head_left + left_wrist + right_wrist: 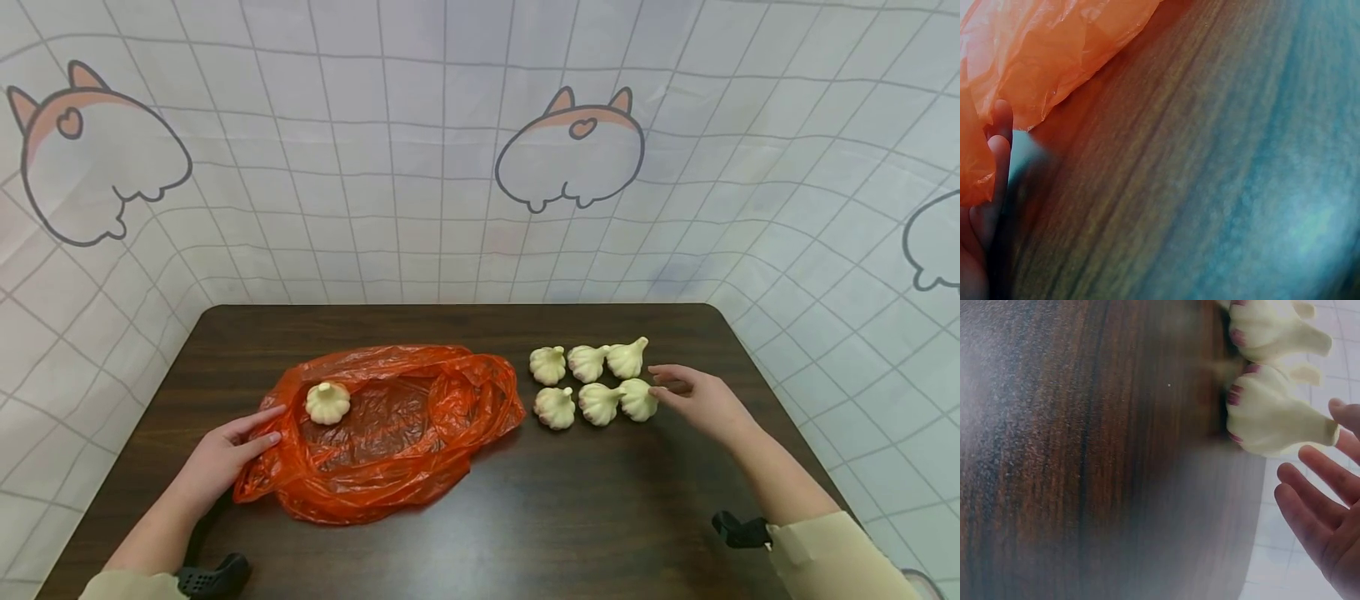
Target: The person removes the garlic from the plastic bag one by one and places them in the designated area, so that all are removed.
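A red plastic bag [375, 492] lies spread on the table with its mouth open upward, and one garlic bulb [327, 403] sits inside at its left. My left hand [217, 462] holds the bag's left rim, thumb and forefinger over the edge; in the left wrist view other fingers [1001, 147] lie against the outer film. To the right, garlic bulbs stand in two rows of three. My right hand [705, 404] is beside the front-right bulb [639, 400], fingers apart. In the right wrist view its thumb and fingertips are right at that bulb's stem [1319, 431].
The other bulbs, such as the front-left one [555, 408] and the back-right one [627, 358], stand close together right of the bag. The dark wooden table [562, 517] ends at a white gridded curtain [360, 167] behind and at both sides.
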Demonstrator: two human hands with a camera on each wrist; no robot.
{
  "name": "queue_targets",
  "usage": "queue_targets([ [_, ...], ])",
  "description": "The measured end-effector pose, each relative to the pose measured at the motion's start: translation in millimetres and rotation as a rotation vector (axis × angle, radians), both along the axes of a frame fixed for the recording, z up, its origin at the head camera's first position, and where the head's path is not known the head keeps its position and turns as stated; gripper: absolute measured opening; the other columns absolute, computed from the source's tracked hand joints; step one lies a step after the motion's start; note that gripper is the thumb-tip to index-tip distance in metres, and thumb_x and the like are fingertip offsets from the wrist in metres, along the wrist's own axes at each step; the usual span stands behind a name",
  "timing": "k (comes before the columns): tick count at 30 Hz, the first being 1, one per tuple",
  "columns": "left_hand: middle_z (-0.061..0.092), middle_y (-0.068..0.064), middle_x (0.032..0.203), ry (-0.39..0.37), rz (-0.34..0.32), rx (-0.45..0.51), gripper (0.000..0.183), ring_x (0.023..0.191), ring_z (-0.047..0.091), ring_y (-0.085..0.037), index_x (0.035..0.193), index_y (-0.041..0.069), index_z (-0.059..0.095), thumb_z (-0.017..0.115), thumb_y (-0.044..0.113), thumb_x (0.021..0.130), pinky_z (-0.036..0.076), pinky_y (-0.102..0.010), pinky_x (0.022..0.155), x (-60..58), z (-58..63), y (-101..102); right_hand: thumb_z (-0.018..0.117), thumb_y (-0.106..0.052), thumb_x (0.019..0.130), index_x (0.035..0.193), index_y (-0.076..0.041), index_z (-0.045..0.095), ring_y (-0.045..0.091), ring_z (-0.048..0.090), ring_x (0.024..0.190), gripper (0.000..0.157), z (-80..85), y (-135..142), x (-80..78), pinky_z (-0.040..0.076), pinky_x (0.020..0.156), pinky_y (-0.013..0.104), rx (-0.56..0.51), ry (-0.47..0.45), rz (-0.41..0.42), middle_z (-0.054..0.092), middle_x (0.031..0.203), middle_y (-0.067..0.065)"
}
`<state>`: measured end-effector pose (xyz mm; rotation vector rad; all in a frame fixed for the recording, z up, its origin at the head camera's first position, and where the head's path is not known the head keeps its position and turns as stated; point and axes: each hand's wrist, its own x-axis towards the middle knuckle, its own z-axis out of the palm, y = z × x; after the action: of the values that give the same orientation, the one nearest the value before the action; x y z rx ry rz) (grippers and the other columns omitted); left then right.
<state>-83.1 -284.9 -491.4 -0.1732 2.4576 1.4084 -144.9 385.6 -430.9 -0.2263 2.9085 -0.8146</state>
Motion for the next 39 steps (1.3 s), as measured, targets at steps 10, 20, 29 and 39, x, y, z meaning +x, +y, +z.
queue_targets([
  [10,0.030,-0.026,0.156,0.012,-0.011,0.014,0.073,0.139,0.032,-0.046,0.152,0.017,0.043,0.061,0.055,0.093,0.047,-0.050,0.099,-2.0,-3.1,-3.3,0.060,-0.048,0.097,0.139,-0.008,0.056,0.036,0.063,0.110,0.058,7.5,-3.1,1.0,0.052,0.081,0.052,0.002,-0.008,-0.004,0.068,0.120,0.016],
  [20,0.030,-0.026,0.156,0.006,-0.007,0.010,0.073,0.139,0.033,-0.045,0.152,0.017,0.043,0.061,0.055,0.093,0.048,-0.049,0.098,-1.3,-2.8,-2.8,0.060,-0.052,0.096,0.137,-0.013,0.059,0.037,0.061,0.113,0.057,26.0,-9.3,2.9,0.050,0.085,0.054,-0.020,0.022,-0.018,0.069,0.119,0.015],
  [29,0.032,-0.026,0.156,0.004,-0.002,0.020,0.073,0.138,0.035,-0.043,0.152,0.017,0.043,0.062,0.055,0.093,0.052,-0.034,0.092,-1.4,-2.1,-1.2,0.064,-0.048,0.095,0.134,-0.016,0.063,0.030,0.065,0.108,0.051,45.8,-36.2,-1.5,0.052,0.080,0.047,-0.057,0.067,0.015,0.070,0.116,0.010],
  [39,0.031,-0.025,0.156,0.010,-0.008,0.018,0.072,0.139,0.033,-0.044,0.152,0.017,0.044,0.061,0.055,0.093,0.050,-0.044,0.096,-1.6,-3.1,-2.5,0.066,-0.043,0.095,0.131,-0.022,0.066,0.023,0.065,0.105,0.042,62.7,-94.2,-15.1,0.055,0.083,0.042,-0.111,0.081,0.132,0.064,0.129,0.004],
])
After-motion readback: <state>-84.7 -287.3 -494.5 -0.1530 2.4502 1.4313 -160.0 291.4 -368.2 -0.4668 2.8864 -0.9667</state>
